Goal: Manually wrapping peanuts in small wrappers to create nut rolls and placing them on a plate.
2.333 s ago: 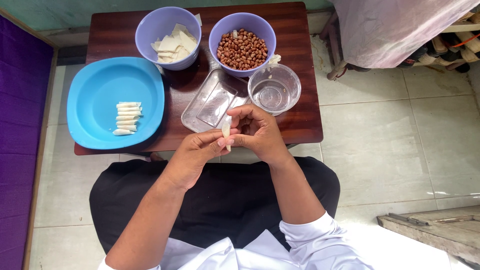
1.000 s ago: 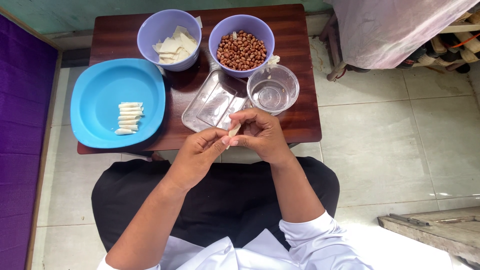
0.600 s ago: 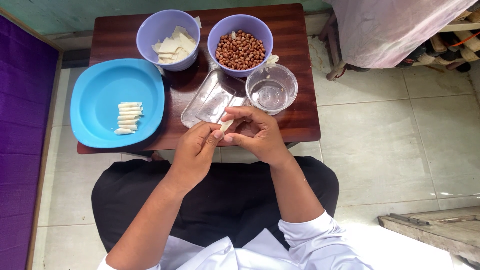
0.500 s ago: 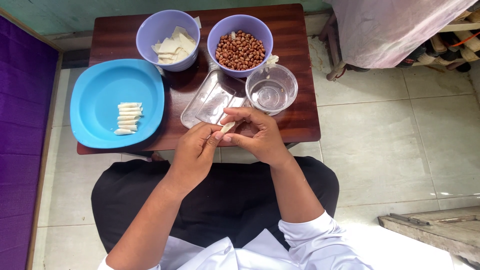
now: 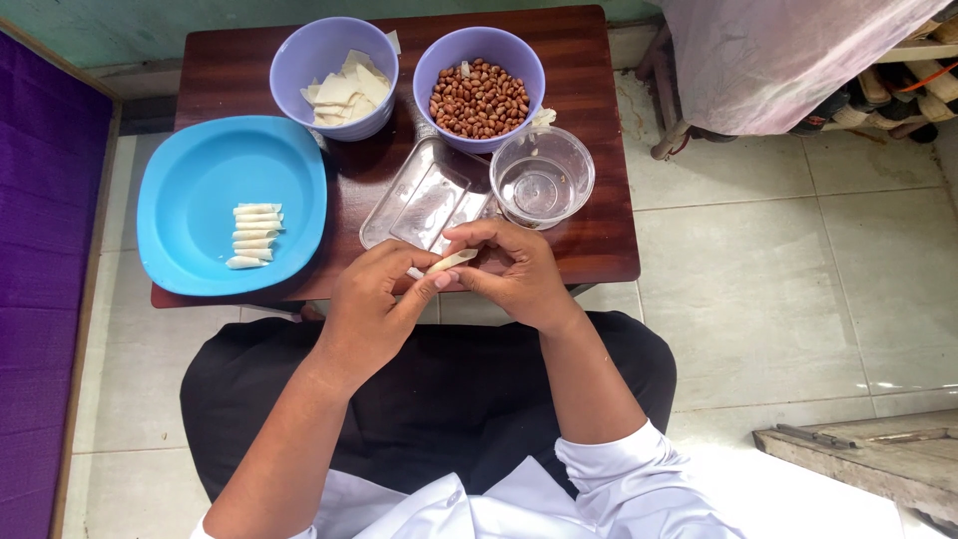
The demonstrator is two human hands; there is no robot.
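My left hand [image 5: 371,304] and my right hand [image 5: 511,274] meet at the near edge of a small dark wooden table [image 5: 599,215]. Between their fingertips they pinch a thin pale rolled pastry stick [image 5: 449,263], lying nearly level. Just beyond the hands sits a clear rectangular tray [image 5: 424,196]. A blue plate [image 5: 190,190] at the left holds several finished white rolls [image 5: 253,235] in a stack.
A lilac bowl [image 5: 334,62] of pale wrapper pieces and a lilac bowl [image 5: 479,85] of brown peanuts stand at the back. A clear round bowl [image 5: 542,178] with a little liquid sits right of the tray. Purple cloth lies left, tiled floor right.
The roll has turned from upright to nearly level between my fingers. Both hands have stayed at the table's near edge, shifting only slightly.
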